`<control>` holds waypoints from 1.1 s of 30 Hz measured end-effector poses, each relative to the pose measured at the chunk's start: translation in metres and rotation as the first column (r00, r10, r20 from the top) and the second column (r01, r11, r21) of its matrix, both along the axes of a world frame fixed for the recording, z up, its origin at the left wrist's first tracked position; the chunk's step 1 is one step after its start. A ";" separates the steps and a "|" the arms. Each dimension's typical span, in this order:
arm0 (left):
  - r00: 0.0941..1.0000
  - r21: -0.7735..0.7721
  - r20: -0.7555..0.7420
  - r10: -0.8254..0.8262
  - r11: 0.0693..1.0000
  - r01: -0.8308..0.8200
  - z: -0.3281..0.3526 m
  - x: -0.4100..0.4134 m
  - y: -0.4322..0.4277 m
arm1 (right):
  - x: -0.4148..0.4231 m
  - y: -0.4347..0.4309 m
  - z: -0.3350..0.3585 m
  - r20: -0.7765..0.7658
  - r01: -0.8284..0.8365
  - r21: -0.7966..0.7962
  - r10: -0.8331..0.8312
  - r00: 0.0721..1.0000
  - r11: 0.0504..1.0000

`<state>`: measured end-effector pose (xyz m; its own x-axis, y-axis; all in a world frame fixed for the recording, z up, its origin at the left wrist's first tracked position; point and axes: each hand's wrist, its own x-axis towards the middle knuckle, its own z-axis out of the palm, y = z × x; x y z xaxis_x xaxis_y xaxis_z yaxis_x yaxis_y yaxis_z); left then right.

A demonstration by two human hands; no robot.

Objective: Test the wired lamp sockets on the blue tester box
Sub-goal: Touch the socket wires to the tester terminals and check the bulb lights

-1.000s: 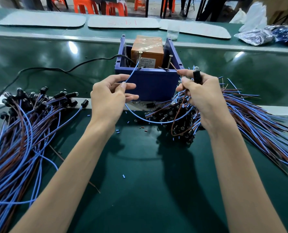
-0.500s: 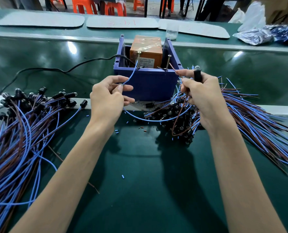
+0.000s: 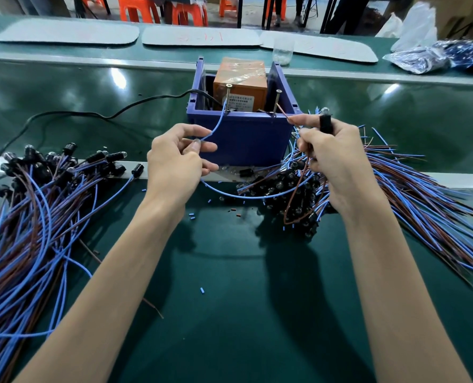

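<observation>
The blue tester box [image 3: 246, 136] stands in the middle of the green table, with an orange transformer [image 3: 239, 84] inside and two upright screws on its front rim. My left hand [image 3: 174, 164] pinches a blue wire [image 3: 216, 128] whose end reaches the left screw [image 3: 227, 96]. My right hand [image 3: 332, 158] grips a black lamp socket [image 3: 326, 123] with a small bulb on top and pinches its brown wire [image 3: 283, 113], which points at the right screw [image 3: 277, 102]. The bulb looks unlit.
A big pile of wired sockets [image 3: 36, 205] lies on the left, another heap [image 3: 293, 194] under my right hand with wires fanning right. A black power cable [image 3: 91, 114] runs left from the box. Plastic bags [image 3: 428, 56] and a clear cup [image 3: 283, 52] sit at the back.
Both hands stay almost still; the blue wire end rests by the left screw and the brown wire end has edged closer to the right screw.
</observation>
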<state>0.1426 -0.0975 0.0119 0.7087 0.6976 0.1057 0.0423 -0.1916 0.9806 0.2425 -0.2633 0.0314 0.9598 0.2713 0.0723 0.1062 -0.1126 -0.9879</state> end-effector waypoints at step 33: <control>0.997 0.047 -0.040 -0.061 0.997 0.063 0.000 -0.001 -0.004 | -0.001 0.002 0.000 0.008 0.083 0.039 -0.083 0.997 0.996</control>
